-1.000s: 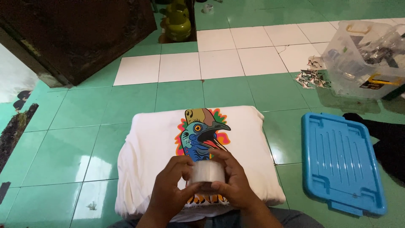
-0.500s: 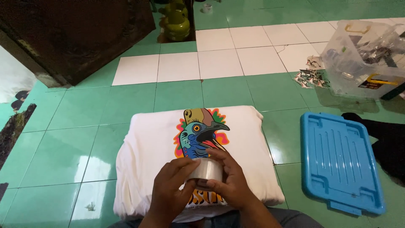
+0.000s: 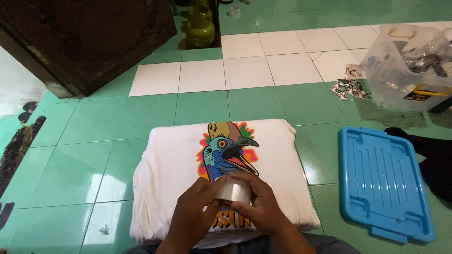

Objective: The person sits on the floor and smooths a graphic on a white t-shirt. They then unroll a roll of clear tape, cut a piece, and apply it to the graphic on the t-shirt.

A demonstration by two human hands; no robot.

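Across the whole scene runs a floor of green tiles (image 3: 84, 160), with a band of white tiles (image 3: 245, 70) at the far middle; at the far left stands a dark wooden cabinet (image 3: 94, 37), and just right of it, farther off, a yellow-green gas cylinder (image 3: 200, 26); near the middle lies a folded white T-shirt (image 3: 165, 178), flat on the tiles, its print of a colourful cassowary head (image 3: 228, 150) facing up; to the right of the shirt, apart from it, a blue plastic bin lid (image 3: 381, 183) lies flat on the floor; at the far right sits a clear plastic container (image 3: 414, 66) holding mixed small items, with a scatter of small printed cards (image 3: 351, 87) on the tiles just left of it; a piece of black cloth (image 3: 433, 155) shows at the right edge, beside the lid; over the near part of the shirt, both hands meet around a roll of clear tape (image 3: 232, 190); the left hand (image 3: 195, 216) curls against the roll's left side, fingers bent and thumb up on it; the right hand (image 3: 259, 204) wraps the roll from the right and over the top, fingers closed about it; the roll sits between the two palms, above the lower edge of the print, hiding part of the orange lettering beneath.
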